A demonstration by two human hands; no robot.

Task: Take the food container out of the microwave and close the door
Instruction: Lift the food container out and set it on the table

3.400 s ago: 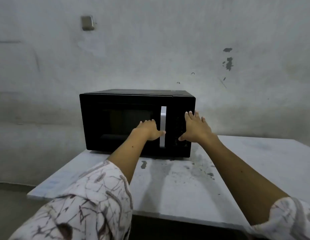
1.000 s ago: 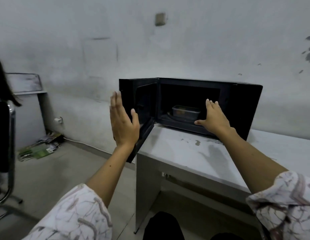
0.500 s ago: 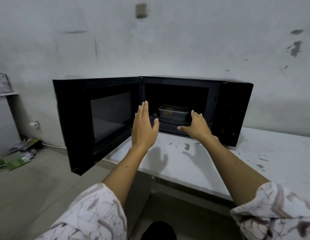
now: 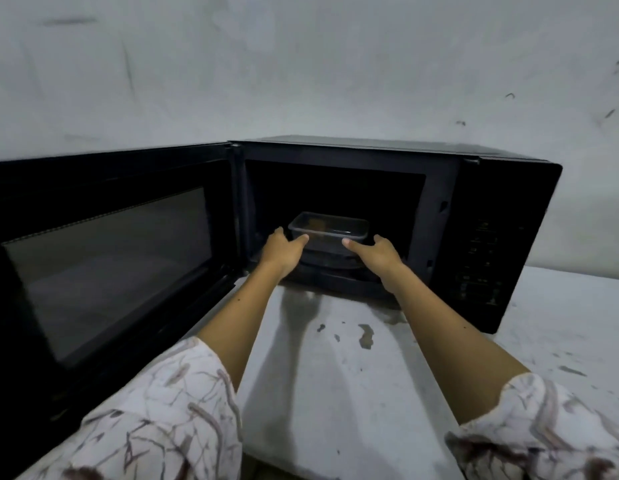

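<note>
The black microwave (image 4: 491,237) stands on a white table, its door (image 4: 104,258) swung wide open to the left. Inside, a clear rectangular food container (image 4: 330,228) with a lid sits on the turntable. Both my arms reach into the cavity. My left hand (image 4: 284,252) clasps the container's left end, thumb on the front left corner. My right hand (image 4: 379,256) clasps the right end, thumb on the front right corner. My fingers are hidden behind the hands.
The stained white table (image 4: 335,393) stretches in front of the microwave and off to the right. The open door overhangs the table's left edge. A bare grey wall (image 4: 301,64) rises close behind the microwave.
The door was pulled open and swung fully to the left. Both hands then moved forward into the cavity and closed on the container's ends. My view has come closer.
</note>
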